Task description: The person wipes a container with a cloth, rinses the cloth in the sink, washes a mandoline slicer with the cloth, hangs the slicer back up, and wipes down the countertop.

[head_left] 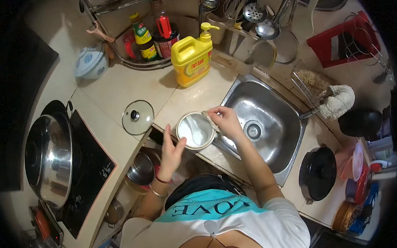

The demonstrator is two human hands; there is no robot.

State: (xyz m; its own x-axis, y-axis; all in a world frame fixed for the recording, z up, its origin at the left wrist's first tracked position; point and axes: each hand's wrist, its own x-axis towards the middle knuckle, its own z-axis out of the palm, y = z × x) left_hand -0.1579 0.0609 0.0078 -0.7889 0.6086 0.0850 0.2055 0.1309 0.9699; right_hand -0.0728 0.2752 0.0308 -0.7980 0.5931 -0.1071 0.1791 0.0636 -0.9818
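Observation:
A round pale pot (197, 146) with a white spoon (193, 128) inside stands at the counter's front edge, left of the sink. My right hand (225, 122) is closed on a light cloth (210, 120) at the pot's right rim. On the pot's left side, my left hand (171, 152) has its fingers apart, the thumb close to the rim; it holds nothing. Left of that hand, a glass lid (138, 117) with a black knob lies on the counter. Behind the pot is a yellow pump bottle (192, 61).
The steel sink (270, 134) is at the right, with a black lidded pan (317, 174) beyond it. A large steel pot (49, 161) sits on the black cooktop (86, 166) at the left. Sauce bottles (144, 40) and a blue-white bowl (91, 61) stand at the back.

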